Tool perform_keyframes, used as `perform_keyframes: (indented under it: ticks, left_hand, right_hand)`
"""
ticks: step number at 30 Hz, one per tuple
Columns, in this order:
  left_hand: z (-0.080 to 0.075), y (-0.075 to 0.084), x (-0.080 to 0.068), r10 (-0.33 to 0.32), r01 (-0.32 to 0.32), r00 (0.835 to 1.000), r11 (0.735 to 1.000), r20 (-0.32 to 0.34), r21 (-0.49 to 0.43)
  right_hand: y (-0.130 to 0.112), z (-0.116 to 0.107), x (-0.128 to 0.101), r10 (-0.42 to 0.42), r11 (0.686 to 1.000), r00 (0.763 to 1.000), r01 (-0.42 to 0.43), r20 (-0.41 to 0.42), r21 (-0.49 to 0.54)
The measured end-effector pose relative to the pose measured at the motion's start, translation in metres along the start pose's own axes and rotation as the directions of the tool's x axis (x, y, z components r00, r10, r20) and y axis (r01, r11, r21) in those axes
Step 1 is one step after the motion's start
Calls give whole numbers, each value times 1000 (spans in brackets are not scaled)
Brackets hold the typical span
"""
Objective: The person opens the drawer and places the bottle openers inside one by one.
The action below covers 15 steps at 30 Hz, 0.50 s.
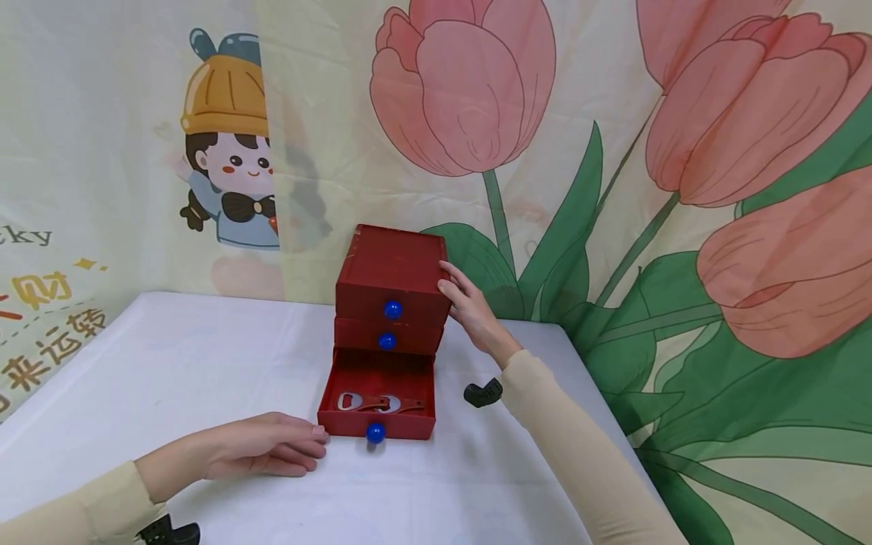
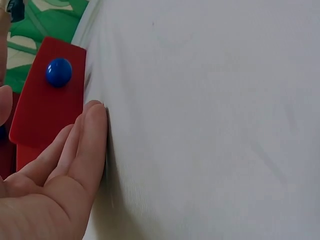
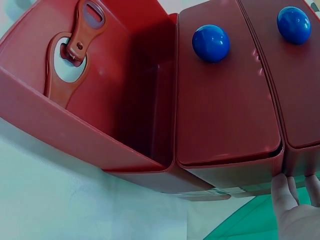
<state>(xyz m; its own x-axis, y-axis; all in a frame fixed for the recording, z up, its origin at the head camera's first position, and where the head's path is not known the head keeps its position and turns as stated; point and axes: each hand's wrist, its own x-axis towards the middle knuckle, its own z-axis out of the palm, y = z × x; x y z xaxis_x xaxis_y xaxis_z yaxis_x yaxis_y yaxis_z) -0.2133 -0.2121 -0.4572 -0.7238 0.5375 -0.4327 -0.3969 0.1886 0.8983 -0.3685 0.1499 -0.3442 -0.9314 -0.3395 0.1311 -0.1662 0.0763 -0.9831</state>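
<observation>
A small red chest of three drawers (image 1: 391, 272) with blue ball knobs stands on the white table (image 1: 170, 363). Its bottom drawer (image 1: 378, 397) is pulled out, and a red bottle opener (image 1: 371, 403) lies inside it; the right wrist view shows the bottle opener (image 3: 70, 55) too. My left hand (image 1: 272, 446) rests flat on the table with relaxed fingers, its fingertips (image 2: 92, 112) touching the left end of the open drawer's front (image 2: 47, 107). My right hand (image 1: 470, 310) presses straight fingers against the chest's upper right side. The upper two drawers are closed.
A tulip-print cloth (image 1: 681, 189) hangs behind the table and drapes down on the right. A cartoon banner (image 1: 225, 151) hangs at the back left. The table's right edge (image 1: 599, 409) lies close to my right forearm.
</observation>
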Motion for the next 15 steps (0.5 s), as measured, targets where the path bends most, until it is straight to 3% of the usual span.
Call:
perform_keyframes:
  ticks: [15]
  left_hand:
    - [34,4,20,-29,38,998,987,60,-155]
  right_hand:
    - [-3,0,0,0,1000,1000,1,12,-9]
